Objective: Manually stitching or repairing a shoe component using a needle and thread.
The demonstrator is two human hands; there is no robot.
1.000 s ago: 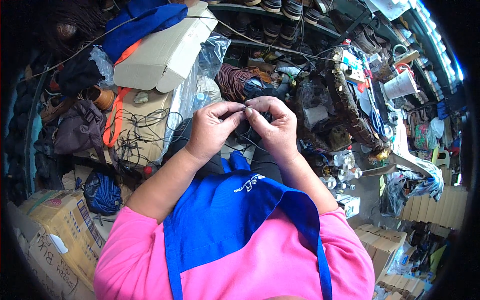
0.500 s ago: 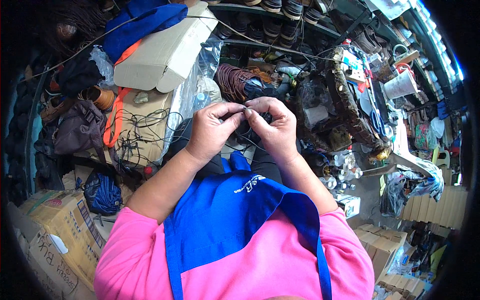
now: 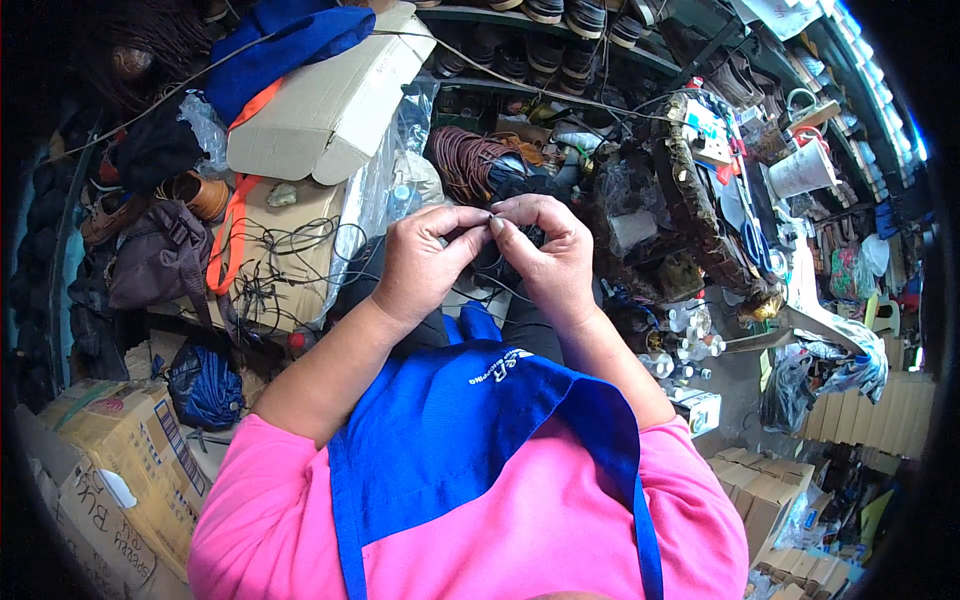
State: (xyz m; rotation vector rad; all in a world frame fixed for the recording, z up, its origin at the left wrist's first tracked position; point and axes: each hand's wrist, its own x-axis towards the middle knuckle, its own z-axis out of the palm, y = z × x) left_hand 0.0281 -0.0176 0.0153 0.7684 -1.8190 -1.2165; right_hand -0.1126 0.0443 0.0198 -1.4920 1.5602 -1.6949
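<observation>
My left hand (image 3: 425,255) and my right hand (image 3: 545,245) meet above my lap, thumbs and forefingers pinched tip to tip. Between the fingertips is a tiny dark thing, too small to name. Thin dark strands (image 3: 490,285) show just below the hands, though where they lead is hidden. Left of the hands, a tangle of black cord (image 3: 290,245) and short black pieces lies on a cardboard-covered surface (image 3: 325,195). A blue apron (image 3: 450,420) covers my lap.
Beyond my hands sits a coil of brown cord (image 3: 470,165). A worn, rough-edged stand (image 3: 700,200) with tools is to the right, small bottles (image 3: 685,335) below it. Shoes (image 3: 545,50) line the far shelf. A cardboard box (image 3: 130,460) stands near left, a brown bag (image 3: 160,255) beyond.
My hands stay almost still, fingertips pressed together in the same place. Nothing has been let go or moved elsewhere.
</observation>
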